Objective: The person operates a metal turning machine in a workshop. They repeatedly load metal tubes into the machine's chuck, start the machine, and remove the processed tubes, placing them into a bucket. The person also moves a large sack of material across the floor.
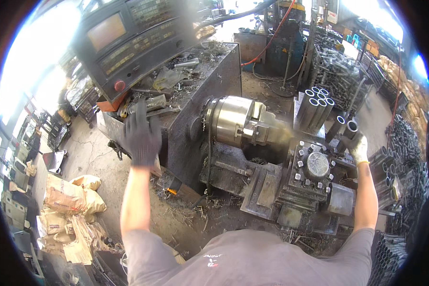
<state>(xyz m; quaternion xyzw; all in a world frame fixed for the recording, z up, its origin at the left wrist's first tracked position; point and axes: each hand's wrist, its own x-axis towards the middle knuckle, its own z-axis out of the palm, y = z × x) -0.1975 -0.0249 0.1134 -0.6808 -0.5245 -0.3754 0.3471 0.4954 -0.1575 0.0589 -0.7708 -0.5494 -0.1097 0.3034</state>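
My left hand (pixel 143 135), in a dark glove, is raised beside the lathe's control panel (pixel 128 40), below its red knob (pixel 119 86). Its fingers are stretched out, slightly blurred, and nothing shows in them. On the other side, my right hand (pixel 358 147), in a pale glove, is closed round an upright metal tube (pixel 351 129). Another tube (pixel 337 125) stands just left of it. Several more tubes (pixel 314 108) stand bunched behind the tool turret (pixel 318 165). Between my hands, the shiny lathe chuck (pixel 231 119) has its jaws facing right; a blur hides whether they grip anything.
Metal chips and tools litter the headstock top (pixel 209 62). Brown paper sacks (pixel 71 200) lie on the floor at left. Stacked tubes (pixel 391 167) rise at right, near my right arm. Further back stand a metal bin (pixel 338 81) full of parts and a red hose (pixel 273 42).
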